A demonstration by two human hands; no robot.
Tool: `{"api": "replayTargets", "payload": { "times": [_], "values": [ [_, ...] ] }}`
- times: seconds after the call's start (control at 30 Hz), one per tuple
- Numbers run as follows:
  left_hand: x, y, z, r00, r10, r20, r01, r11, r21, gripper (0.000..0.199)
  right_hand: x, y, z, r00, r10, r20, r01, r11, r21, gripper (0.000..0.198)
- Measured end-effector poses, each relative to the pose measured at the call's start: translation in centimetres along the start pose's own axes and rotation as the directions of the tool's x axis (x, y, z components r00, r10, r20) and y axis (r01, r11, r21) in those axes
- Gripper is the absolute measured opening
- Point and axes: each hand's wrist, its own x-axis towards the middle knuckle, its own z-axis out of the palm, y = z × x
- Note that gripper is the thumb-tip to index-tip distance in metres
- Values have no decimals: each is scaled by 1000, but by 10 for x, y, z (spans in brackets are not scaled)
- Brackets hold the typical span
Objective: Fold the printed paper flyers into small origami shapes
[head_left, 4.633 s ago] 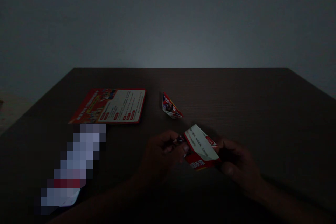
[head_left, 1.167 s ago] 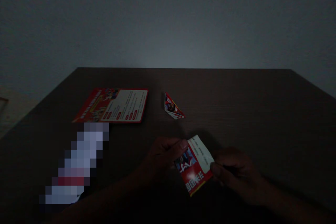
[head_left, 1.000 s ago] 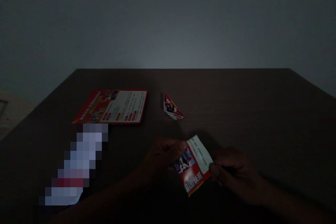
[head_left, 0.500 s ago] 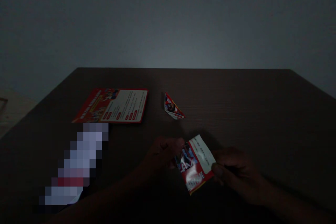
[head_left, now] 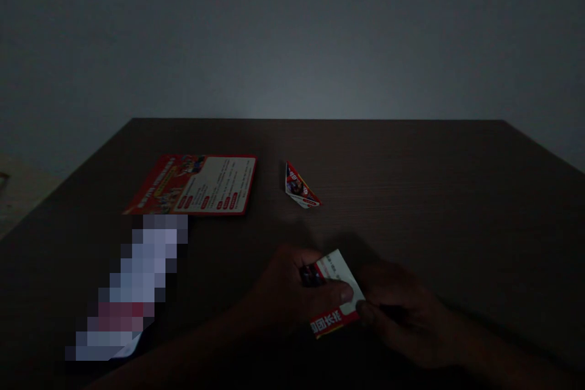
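A small folded piece of printed paper (head_left: 337, 267), white and red with dark lettering, is held low over the near part of the table. My left hand (head_left: 295, 289) is closed on its left side, the thumb lying flat across the printed face. At the paper's right edge, my right hand (head_left: 406, 311) pinches with thumb and finger. Beyond my hands, a small folded paper triangle (head_left: 300, 187) with red and white print rests on the table. The underside of the held paper is hidden, and the light is dim.
A red and white printed leaflet (head_left: 219, 186) lies on the dark wooden table (head_left: 411, 177) at the left. Nearer me is a long blurred-out bright object (head_left: 146, 274), perhaps a screen. A pale wall (head_left: 347, 36) rises behind the table.
My left thumb has moved from the paper's upper left edge onto its face. The paper has shifted slightly left and shows less of its picture. My right hand still pinches the right edge.
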Motion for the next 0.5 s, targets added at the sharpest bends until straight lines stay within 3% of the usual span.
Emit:
{"api": "replayTargets", "payload": {
  "times": [0.23,0.5],
  "values": [
    [0,-1,0,999,19,27,-18,999,-35,25,1,-2,-1,1000,-27,13,27,1000,13,16],
    [-3,-5,3,987,-40,153,38,999,14,26,-2,0,-1,998,58,0,-58,994,94,10]
  ]
}}
